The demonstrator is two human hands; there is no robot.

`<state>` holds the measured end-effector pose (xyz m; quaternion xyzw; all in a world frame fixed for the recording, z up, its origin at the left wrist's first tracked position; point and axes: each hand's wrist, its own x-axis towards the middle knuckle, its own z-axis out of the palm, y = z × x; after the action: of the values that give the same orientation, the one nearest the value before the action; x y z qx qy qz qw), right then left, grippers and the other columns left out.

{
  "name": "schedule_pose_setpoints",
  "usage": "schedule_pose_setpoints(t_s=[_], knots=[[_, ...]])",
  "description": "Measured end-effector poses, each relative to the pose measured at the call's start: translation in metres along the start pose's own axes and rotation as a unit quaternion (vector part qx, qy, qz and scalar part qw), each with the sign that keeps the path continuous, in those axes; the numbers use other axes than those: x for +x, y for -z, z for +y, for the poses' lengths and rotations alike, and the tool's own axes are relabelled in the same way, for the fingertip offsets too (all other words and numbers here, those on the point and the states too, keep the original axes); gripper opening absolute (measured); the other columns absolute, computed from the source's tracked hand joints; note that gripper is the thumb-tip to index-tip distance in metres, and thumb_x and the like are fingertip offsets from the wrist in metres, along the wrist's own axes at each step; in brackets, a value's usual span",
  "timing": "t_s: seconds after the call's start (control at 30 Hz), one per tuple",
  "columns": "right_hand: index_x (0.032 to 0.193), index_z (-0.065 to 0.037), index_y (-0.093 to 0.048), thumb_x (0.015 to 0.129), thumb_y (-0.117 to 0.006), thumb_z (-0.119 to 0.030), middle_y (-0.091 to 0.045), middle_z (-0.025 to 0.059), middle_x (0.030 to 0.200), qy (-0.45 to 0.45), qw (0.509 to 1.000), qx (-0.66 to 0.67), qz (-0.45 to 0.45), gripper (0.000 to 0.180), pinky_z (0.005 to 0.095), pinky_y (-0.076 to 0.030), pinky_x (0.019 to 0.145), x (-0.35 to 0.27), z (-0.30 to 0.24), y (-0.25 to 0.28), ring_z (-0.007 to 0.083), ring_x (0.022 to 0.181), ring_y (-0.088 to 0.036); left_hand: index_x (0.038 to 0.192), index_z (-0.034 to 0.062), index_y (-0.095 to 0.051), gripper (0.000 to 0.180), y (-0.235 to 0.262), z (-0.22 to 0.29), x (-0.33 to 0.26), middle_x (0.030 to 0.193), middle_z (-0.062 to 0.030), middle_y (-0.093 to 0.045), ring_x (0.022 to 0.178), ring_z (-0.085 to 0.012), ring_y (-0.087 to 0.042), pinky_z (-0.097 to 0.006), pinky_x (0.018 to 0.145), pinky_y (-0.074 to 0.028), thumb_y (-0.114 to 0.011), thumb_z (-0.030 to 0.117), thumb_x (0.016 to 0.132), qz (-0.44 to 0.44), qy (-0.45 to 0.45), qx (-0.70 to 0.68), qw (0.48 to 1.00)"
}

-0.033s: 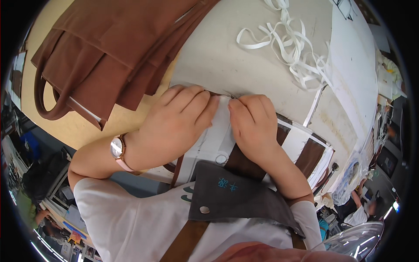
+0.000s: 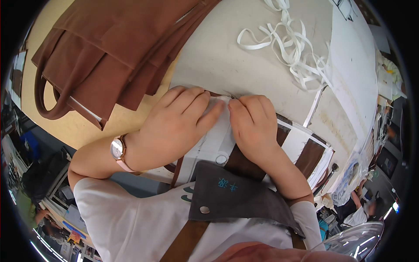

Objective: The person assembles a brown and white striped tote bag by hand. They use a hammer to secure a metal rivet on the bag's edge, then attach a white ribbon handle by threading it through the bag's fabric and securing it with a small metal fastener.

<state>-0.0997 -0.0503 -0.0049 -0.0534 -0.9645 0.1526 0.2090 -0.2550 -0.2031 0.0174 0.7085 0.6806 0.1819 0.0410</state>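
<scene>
Under my hands lies a white-and-brown bag piece (image 2: 208, 146) with a round metal snap (image 2: 221, 160) on its white part. My left hand (image 2: 176, 122), a watch at its wrist, curls its fingers over the far edge; one finger stretches toward the right hand along the white surface. Beside it, my right hand (image 2: 253, 124) has its fingers bent and pressed together on the same edge, beside the brown strip (image 2: 244, 161). Brown material peeks out between the hands at the far edge. The fingertips are partly hidden beneath both hands.
Stacked brown bags (image 2: 94, 52) with looped handles lie at the far left of the table (image 2: 209, 52). Tangled white tape (image 2: 292, 48) is at the far right. Brown and white pieces (image 2: 312, 157) lie by my right forearm, near a clear plastic bag (image 2: 349, 174).
One finger of my left hand has slid a little to the right along the white surface, toward my right hand. The right hand and the bag piece look the same.
</scene>
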Motion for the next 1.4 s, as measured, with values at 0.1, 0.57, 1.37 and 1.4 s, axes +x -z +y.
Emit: schedule_pose_setpoints(t_s=[0.1, 0.57, 1.37, 1.4], knots=[[0.095, 0.000, -0.064, 0.067, -0.065, -0.009, -0.056, 0.0092, 0.089, 0.016, 0.999, -0.031, -0.009, 0.029, 0.0352, -0.046, 0.067, 0.002, -0.001, -0.001, 0.0249, 0.078, -0.054, 0.122, 0.0066, -0.066, 0.049, -0.002, 0.003, -0.004, 0.118, -0.0117, -0.060, 0.114, -0.0278, -0.056, -0.042, 0.098, -0.045, -0.069, 0.026, 0.078, -0.004, -0.002, 0.016, 1.000], [0.091, 0.001, -0.062, 0.067, -0.067, -0.007, -0.053, 0.0097, 0.084, -0.010, 0.998, -0.055, -0.007, 0.026, 0.0348, -0.047, 0.061, 0.007, -0.007, -0.007, 0.0244, 0.073, -0.054, 0.122, 0.0069, -0.066, 0.055, 0.001, 0.007, -0.005, 0.123, -0.0132, -0.059, 0.116, -0.0271, -0.056, -0.043, 0.097, -0.044, -0.073, 0.030, 0.072, -0.023, 0.011, 0.023, 0.999], [0.098, 0.005, -0.063, 0.068, -0.066, 0.005, -0.052, 0.0124, 0.086, -0.025, 0.999, 0.040, 0.021, 0.030, 0.0374, -0.048, 0.068, -0.004, -0.003, -0.002, 0.0290, 0.079, -0.055, 0.127, 0.0109, -0.064, 0.060, 0.001, 0.005, -0.002, 0.118, -0.0118, -0.057, 0.114, -0.0270, -0.054, -0.042, 0.097, -0.044, -0.074, 0.033, 0.073, -0.029, 0.001, 0.024, 0.999], [0.096, 0.004, -0.063, 0.069, -0.066, 0.005, -0.052, 0.0125, 0.086, -0.039, 0.998, 0.050, 0.019, 0.028, 0.0379, -0.048, 0.068, -0.004, -0.003, -0.002, 0.0295, 0.078, -0.055, 0.128, 0.0112, -0.064, 0.060, 0.001, 0.005, -0.001, 0.117, -0.0118, -0.057, 0.114, -0.0270, -0.054, -0.042, 0.097, -0.044, -0.075, 0.032, 0.073, -0.027, -0.001, 0.026, 0.999]])
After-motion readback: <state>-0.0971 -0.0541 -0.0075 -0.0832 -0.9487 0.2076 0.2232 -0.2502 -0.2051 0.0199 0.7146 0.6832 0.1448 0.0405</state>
